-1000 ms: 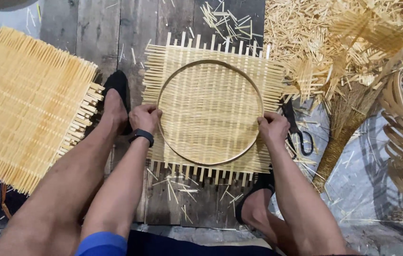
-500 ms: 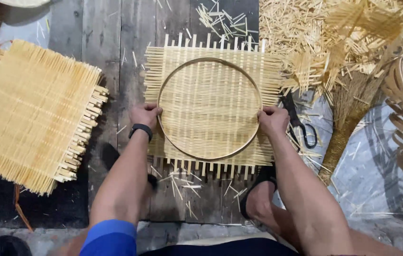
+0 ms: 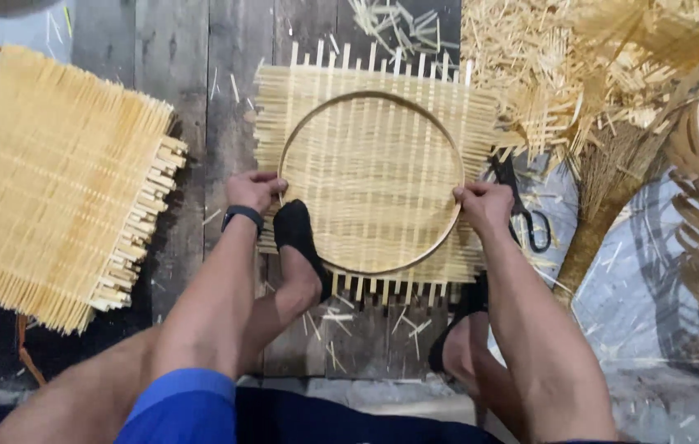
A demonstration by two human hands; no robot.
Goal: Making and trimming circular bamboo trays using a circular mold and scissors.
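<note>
Left hand [image 3: 252, 191] and right hand [image 3: 483, 205] grip opposite sides of round bamboo hoop [image 3: 448, 140] on square woven bamboo mat [image 3: 374, 164] between them; black-socked foot [image 3: 296, 234] beside left hand presses mat.

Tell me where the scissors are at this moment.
In the head view, the scissors lie on the floor at the right edge of the woven mat, just beyond the right hand and left of the broom.

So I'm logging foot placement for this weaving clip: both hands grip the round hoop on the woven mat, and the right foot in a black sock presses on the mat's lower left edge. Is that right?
Not quite: it is the left foot in the black sock that presses on the woven mat, as the head view shows. The rest holds: the left hand and right hand grip the round hoop at its sides.
</note>
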